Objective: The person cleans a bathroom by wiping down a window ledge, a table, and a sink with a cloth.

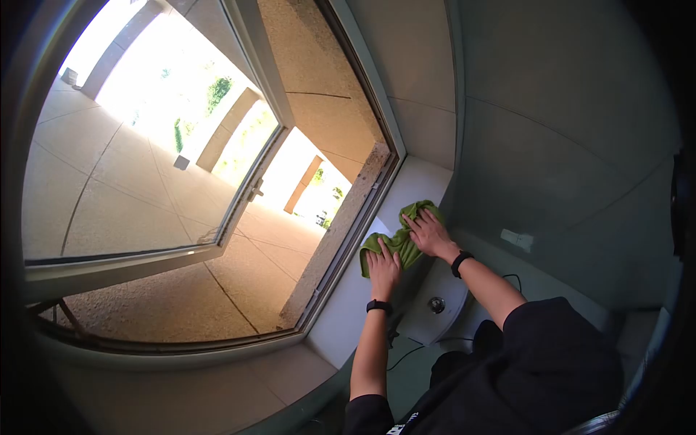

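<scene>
1. Pressing down: left hand (385, 271) and right hand (431, 236), fingers loosely spread on the green cloth (409, 251).
2. It's under both, on the white sill (420, 179), probably two-handed for even pressure.
3. Open window (156, 174), left of both hands.

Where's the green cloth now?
Right of centre in the head view, the green cloth lies on the white windowsill, under the left hand and right hand.

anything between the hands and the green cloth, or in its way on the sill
Nothing visible stands between them: the left hand and right hand both rest directly on the green cloth. Nothing visible blocks the cloth along the white sill either, though the part under the cloth and hands is hidden.
</scene>
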